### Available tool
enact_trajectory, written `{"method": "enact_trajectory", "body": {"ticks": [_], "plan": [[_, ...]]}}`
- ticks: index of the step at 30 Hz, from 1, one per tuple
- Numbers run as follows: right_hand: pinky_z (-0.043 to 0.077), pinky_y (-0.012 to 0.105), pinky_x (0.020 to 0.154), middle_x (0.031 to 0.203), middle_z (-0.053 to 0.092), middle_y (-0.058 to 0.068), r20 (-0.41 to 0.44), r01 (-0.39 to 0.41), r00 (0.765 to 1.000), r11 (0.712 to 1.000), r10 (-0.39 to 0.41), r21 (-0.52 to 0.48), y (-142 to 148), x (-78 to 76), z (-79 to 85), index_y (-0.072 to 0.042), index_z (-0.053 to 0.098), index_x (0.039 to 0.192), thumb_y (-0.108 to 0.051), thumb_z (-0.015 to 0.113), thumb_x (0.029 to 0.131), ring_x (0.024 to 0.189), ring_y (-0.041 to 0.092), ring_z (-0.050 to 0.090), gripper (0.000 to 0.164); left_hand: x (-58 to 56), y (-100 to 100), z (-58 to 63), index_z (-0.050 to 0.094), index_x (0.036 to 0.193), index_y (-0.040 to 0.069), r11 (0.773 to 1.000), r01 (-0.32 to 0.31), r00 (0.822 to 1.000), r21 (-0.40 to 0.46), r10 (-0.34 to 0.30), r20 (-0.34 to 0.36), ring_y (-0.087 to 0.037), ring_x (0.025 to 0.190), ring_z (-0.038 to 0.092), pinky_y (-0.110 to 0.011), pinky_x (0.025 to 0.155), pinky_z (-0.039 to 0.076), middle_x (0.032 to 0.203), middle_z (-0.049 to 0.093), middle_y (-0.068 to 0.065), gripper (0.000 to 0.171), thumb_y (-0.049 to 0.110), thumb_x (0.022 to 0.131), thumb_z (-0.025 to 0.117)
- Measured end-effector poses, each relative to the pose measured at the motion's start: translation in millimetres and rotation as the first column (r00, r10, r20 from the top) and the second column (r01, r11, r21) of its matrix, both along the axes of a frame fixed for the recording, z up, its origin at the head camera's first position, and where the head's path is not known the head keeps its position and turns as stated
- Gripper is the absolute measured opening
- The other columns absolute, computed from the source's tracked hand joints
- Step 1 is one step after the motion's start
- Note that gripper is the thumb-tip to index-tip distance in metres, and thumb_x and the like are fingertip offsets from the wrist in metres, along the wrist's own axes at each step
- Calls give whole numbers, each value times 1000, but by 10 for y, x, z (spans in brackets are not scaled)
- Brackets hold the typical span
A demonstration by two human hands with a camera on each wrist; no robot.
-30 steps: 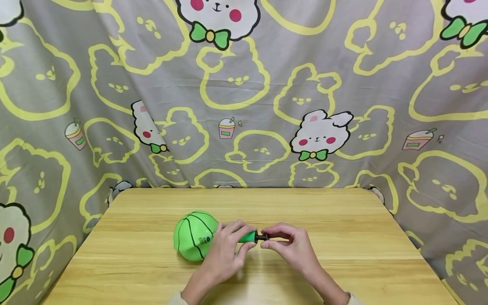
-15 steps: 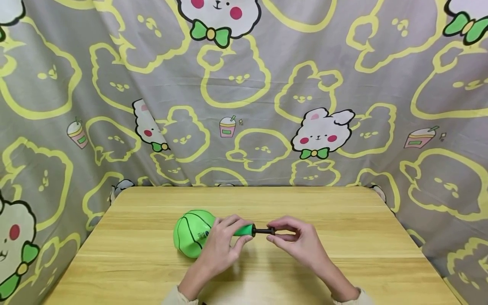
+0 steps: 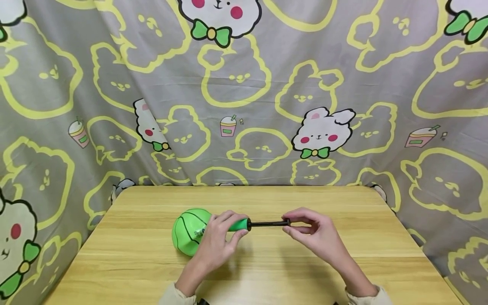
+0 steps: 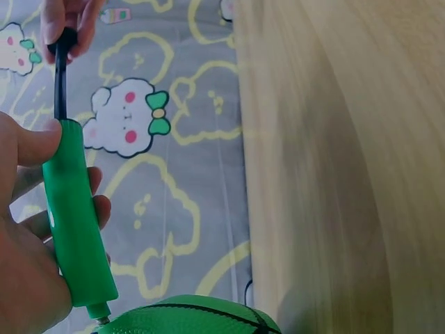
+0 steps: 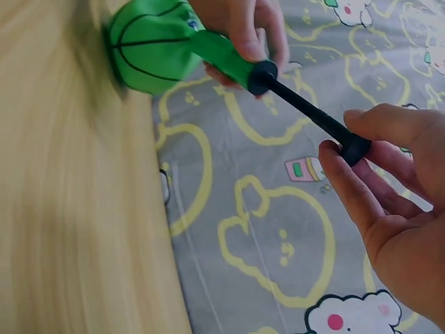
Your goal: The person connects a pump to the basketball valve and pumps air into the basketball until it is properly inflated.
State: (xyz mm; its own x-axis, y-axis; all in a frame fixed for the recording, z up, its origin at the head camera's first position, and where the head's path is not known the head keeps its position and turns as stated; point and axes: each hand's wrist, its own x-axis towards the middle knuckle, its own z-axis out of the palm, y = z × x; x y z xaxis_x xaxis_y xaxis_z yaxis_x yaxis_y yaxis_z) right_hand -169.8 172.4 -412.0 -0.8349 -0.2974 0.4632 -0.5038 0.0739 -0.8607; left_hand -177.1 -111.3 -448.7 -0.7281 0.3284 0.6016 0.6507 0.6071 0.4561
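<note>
Right hand pinched the extended plunger, left hand gripped the pump (nozzle at the ball); inflating it, seemingly, next called for pushing inward.

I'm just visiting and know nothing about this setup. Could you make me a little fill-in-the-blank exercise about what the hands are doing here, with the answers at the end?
1. The left hand grips the pump's barrel, whose colour is ____.
2. The right hand pinches the knob at the end of a rod coloured ____.
3. The ball is nearer to the ____ hand.
4. The table has a top showing the grain of ____.

Missing words: green; black; left; wood.
</note>
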Motion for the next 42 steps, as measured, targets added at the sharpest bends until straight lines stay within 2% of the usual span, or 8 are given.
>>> {"method": "enact_trajectory", "body": {"ticks": [5,12,17,23,28,33,42], "plan": [[58,40,79,109,70,21,-2,-5,1000,1000,5,-12,103,-7,47,2,73,111,9,78,84,100,22,72,28,-9,-21,19,73,119,20,1000,-9,1000,7,9,-4,-7,95,65,-35,82,43,108,70,8,26,30,95,74],[58,42,79,109,68,25,-8,-51,999,999,51,-19,154,-10,80,9,71,110,11,78,84,102,25,71,27,0,-16,35,72,119,21,1000,-6,1000,5,6,6,-6,96,65,-35,83,42,109,70,9,26,30,95,74],[59,41,78,109,69,24,0,-48,999,999,48,-12,153,-11,78,6,72,109,10,79,83,100,23,71,27,11,-6,32,72,120,19,1000,-7,1000,-1,7,5,-8,99,66,-36,84,42,111,71,7,27,29,95,74],[59,41,75,107,73,16,-32,-41,999,999,40,-23,101,-16,29,3,74,108,11,78,82,98,21,72,27,28,13,23,72,120,19,1000,-16,1000,-23,16,-18,-10,100,66,-37,85,43,110,71,6,27,28,94,74],[59,40,75,106,75,11,0,-2,1000,1000,2,-20,33,-8,-26,4,74,107,8,80,82,97,20,73,26,39,37,22,72,121,18,999,-12,1000,-34,11,-7,-10,101,67,-36,84,42,111,71,6,28,28,94,74],[59,39,76,105,75,14,30,37,999,999,-36,-12,-61,-1,-95,3,75,109,4,81,83,96,19,74,27,47,60,20,72,122,19,999,-15,1000,-42,15,-3,-10,102,67,-36,85,42,112,71,5,28,27,95,74],[60,39,75,104,74,16,63,37,997,999,-35,-34,-236,23,-211,5,74,109,2,82,82,96,21,74,27,83,106,7,73,119,19,999,-5,1000,-44,3,-29,-7,97,66,-35,83,41,107,70,8,28,26,92,77]]}}
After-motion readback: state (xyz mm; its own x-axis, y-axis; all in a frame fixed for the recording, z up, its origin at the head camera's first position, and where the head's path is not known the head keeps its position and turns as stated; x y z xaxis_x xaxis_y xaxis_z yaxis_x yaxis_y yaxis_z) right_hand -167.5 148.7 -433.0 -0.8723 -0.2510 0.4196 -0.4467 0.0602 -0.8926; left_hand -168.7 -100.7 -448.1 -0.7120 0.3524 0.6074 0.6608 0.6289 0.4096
